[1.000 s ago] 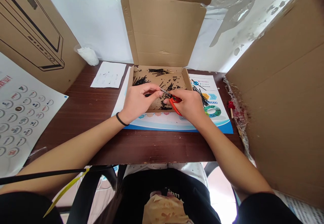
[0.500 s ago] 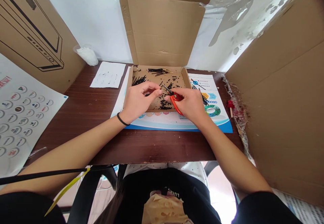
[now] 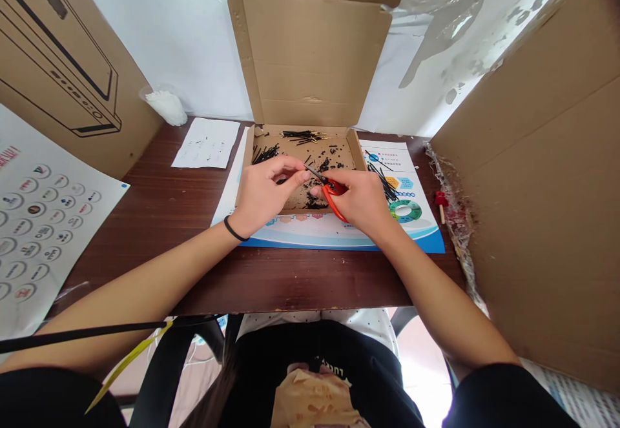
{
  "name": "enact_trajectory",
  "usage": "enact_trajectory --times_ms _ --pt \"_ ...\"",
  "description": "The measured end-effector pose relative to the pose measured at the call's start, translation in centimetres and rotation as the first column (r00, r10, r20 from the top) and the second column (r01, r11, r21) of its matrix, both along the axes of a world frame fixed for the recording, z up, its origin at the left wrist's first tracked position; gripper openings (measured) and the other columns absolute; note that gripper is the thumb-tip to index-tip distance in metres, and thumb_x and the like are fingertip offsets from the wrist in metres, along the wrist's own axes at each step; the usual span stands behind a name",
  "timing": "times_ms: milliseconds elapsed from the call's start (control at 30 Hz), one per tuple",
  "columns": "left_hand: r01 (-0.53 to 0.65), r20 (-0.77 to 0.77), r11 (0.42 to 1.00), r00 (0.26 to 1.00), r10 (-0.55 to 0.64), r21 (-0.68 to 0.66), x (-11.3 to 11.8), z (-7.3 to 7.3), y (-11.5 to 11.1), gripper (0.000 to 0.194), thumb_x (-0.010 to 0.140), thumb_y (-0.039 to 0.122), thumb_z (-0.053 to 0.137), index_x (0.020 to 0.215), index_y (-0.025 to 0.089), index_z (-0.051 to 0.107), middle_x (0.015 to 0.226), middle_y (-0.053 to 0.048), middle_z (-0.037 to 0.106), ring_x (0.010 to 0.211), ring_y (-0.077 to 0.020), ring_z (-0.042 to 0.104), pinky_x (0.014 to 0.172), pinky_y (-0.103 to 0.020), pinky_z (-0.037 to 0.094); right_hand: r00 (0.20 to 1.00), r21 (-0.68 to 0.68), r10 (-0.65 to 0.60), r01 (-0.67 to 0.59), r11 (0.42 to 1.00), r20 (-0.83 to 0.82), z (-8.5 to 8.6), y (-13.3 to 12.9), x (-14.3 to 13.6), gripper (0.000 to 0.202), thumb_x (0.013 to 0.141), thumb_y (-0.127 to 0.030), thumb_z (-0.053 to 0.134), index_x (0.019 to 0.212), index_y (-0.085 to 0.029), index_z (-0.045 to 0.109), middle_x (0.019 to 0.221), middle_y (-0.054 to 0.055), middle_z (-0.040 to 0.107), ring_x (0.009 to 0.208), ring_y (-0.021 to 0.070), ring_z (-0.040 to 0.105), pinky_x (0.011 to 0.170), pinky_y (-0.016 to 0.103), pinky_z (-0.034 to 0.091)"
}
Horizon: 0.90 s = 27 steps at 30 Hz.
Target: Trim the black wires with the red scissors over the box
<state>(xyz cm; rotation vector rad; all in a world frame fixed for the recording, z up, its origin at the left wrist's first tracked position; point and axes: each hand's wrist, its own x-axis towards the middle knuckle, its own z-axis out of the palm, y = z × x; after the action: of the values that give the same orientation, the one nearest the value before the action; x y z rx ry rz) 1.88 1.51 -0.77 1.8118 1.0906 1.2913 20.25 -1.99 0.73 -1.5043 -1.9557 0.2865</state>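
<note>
- The left hand (image 3: 265,190), with a black band (image 3: 235,229) at its wrist, holds its thumb and forefinger together in a pinch over the open box; whatever may be between them is too small to make out.
- The right hand (image 3: 362,199) is curled closed around the orange-red handles of the scissors (image 3: 334,201). Their dark blades point up and left, reaching the left fingertips; how far apart the blades are cannot be told.
- The scissors are above the front half of a shallow cardboard box (image 3: 359,152), its lid (image 3: 312,60) standing upright at the back.
- Inside the box are 2 groups of thin black sticks: a bundle with gold-coloured ends (image 3: 304,137) near the back, and a darker pile (image 3: 265,153) at the left, partly hidden by the left hand. Small black scraps (image 3: 317,201) are scattered across the middle and front.
- The box rests on a printed blue-and-white sheet (image 3: 310,241), spread on a dark brown table (image 3: 290,279). More black sticks (image 3: 386,184) lie on this sheet, just right of the box.
- Left of the box is white paper (image 3: 206,144) with tiny dark bits; behind it, a clear cup (image 3: 166,106) with white contents leans over.
- At the table's right is a small red object with a wooden stick (image 3: 441,202).
</note>
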Motion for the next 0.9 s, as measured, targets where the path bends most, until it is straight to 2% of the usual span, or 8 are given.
enact_trajectory --times_ms 167,533,700,900 --pt "-0.019 -0.012 1.0 1.0 0.019 0.013 0.03 -0.03 -0.06 0.025 0.078 0.041 0.074 0.087 0.018 0.073 0.087 -0.006 0.075 0.081 -0.0166 0.069 0.082 -0.032 0.057 1.0 0.018 0.018 -0.018 1.0 0.01 -0.29 0.08 0.06 0.039 0.085 -0.059 0.06 0.077 -0.023 0.072 0.063 0.001 0.061 0.061 0.0138 0.049 0.058 0.026 0.03" --pt "-0.028 -0.025 1.0 0.999 0.028 0.003 0.22 0.13 -0.28 0.022 0.078 0.037 0.074 0.085 0.017 0.071 0.086 -0.006 0.074 0.08 -0.0164 0.068 0.08 -0.031 0.056 0.991 0.065 -0.049 0.041 0.997 0.123 -0.32 0.11 -0.1 0.045 0.086 -0.06 0.058 0.064 -0.021 0.063 0.06 0.001 0.059 0.058 0.0131 0.046 0.056 0.027 0.023" --pt "0.024 0.035 0.999 0.999 -0.023 -0.039 0.42 0.16 -0.35 0.022 0.079 0.036 0.074 0.086 0.016 0.068 0.088 -0.007 0.073 0.079 -0.0156 0.068 0.078 -0.029 0.055 0.997 0.037 -0.063 0.062 0.997 0.047 -0.21 0.08 -0.11 0.047 0.087 -0.059 0.058 0.06 -0.02 0.057 0.057 0.0 0.054 0.056 0.012 0.041 0.055 0.027 0.022" --pt "0.05 0.098 0.997 0.994 -0.044 -0.065 0.49 0.1 -0.24 0.021 0.075 0.031 0.077 0.085 0.015 0.068 0.086 -0.006 0.073 0.078 -0.015 0.068 0.078 -0.028 0.056 0.997 -0.028 -0.052 0.05 0.998 -0.053 -0.03 0.16 0.16 0.043 0.084 -0.058 0.062 0.064 -0.02 0.059 0.057 -0.003 0.049 0.057 0.0106 0.035 0.056 0.025 0.024"
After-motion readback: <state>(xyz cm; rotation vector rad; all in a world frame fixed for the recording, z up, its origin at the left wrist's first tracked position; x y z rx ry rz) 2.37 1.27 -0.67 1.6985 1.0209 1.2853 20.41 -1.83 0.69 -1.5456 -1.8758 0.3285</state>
